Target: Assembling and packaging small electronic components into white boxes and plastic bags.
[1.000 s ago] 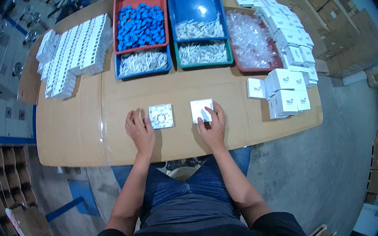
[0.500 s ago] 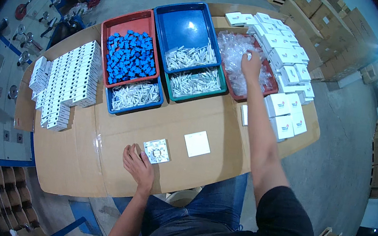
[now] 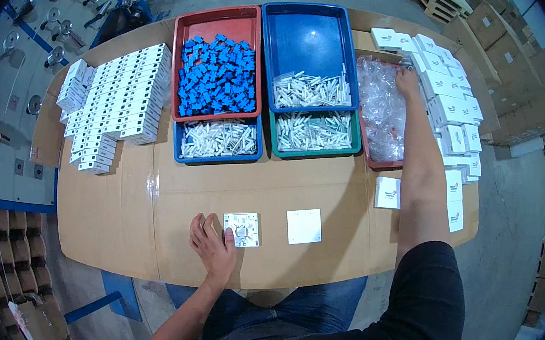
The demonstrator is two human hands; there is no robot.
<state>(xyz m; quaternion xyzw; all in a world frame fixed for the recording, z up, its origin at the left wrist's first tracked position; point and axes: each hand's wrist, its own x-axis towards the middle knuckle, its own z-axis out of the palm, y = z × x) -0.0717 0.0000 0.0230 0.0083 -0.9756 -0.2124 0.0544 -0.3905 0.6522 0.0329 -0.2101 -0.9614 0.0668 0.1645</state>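
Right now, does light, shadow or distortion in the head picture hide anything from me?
Head view: a small glare spot in the large blue tray; a dark shadow on the cardboard, right of the white square; edges bending near the rim, corners black; the right hand at the clear bags too small to show any grip.

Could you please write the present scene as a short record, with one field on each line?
Left hand: thumb at the edge of the white square part
Right hand: at the far end of the clear plastic, grip hidden
To the part's right: plain white plate, flat on cardboard
Small blue pieces: in a red tray
Slim white pieces: in two blue trays and one green tray
Table's left: stacked white parts
Table's right: white boxes
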